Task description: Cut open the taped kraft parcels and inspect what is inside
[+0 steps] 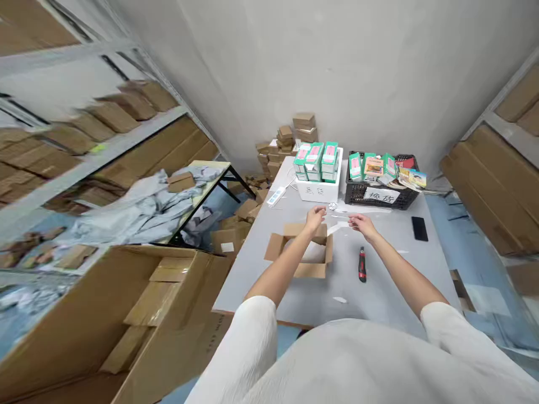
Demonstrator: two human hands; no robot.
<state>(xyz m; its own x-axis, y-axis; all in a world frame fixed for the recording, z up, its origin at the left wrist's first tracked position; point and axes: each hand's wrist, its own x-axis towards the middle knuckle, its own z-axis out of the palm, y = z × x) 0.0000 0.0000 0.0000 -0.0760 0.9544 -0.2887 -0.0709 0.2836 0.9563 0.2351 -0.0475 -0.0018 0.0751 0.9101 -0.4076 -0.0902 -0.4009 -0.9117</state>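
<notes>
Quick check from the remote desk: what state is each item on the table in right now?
Cardboard box: open, flaps spread, something white inside.
Left hand: raised over the box's far flap.
Right hand: raised beside the box, not touching it.
Utility knife: lying flat, no blade showing.
Phone: lying flat, screen dark.
White foam box: open, packed with upright green-and-white cartons.
Black plastic crate: holding cartons and booklets.

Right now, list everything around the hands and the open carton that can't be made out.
Head view:
The white contents of the open cardboard box: partly hidden by the left hand and forearm; their kind cannot be told.
The pale strip by the right hand: blurred; its material is unclear.
The small round item beyond the hands: too small to identify.
</notes>
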